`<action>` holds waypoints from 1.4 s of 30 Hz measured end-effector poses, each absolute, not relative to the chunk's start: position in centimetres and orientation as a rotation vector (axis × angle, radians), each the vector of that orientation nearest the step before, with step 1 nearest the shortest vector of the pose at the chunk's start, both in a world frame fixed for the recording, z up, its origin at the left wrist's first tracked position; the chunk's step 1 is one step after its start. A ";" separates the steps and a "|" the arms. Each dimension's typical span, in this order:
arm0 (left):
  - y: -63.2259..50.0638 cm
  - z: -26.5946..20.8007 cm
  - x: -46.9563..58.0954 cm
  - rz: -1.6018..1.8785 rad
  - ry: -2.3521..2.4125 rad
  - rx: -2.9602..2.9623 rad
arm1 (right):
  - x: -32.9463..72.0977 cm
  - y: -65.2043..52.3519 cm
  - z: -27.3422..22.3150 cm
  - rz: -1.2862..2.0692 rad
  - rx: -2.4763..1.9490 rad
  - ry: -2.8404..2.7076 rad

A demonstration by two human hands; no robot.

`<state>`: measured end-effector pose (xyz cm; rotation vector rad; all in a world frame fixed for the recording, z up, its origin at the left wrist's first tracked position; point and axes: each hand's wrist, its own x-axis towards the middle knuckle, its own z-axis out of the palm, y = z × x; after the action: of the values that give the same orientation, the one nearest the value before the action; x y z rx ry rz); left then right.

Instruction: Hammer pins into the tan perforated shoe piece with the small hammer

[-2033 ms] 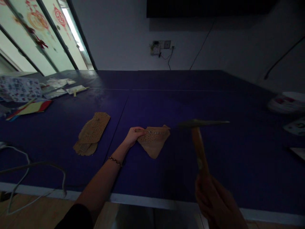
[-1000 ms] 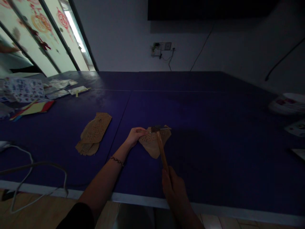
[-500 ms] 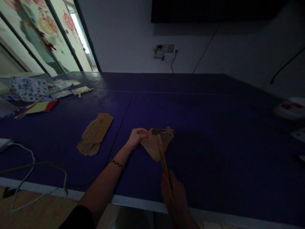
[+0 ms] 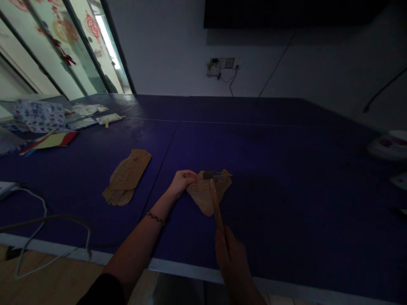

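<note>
My right hand is wrapped round the wooden handle of a hammer. The dark hammer head lies over the upper part of a brown piece dotted with small holes, which looks like cardboard or leather. At that piece's upper left edge, my left hand has thumb and fingers pinched together, right beside the hammer head. What is between the fingertips is too small and dark to make out. Further left on the purple table rests a stack of similar hole-punched brown pieces.
Coloured paper sheets and a patterned bag lie at the far left. A white cable loops over the table's front left edge. Round whitish items stand at the right edge. A wall with sockets is behind.
The view has shifted very slightly. Both hands, the hammer and the brown piece stay nearly where they were.
</note>
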<state>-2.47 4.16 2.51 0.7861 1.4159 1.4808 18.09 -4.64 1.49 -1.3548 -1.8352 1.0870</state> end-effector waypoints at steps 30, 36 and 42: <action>3.8 2.8 -2.1 1.476 1.372 0.765 | 17.9 -5.0 1.2 1.095 -1.357 -1.881; 3.8 2.8 -2.1 1.466 1.374 0.777 | 17.5 -5.2 1.1 1.019 -1.380 -1.845; 3.8 2.8 -1.9 1.463 1.368 0.776 | 18.3 -4.8 0.6 1.094 -1.404 -1.819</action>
<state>-1.87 3.84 2.80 0.7758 1.3681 1.4628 18.30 -4.77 0.57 -1.4042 -1.8191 1.0937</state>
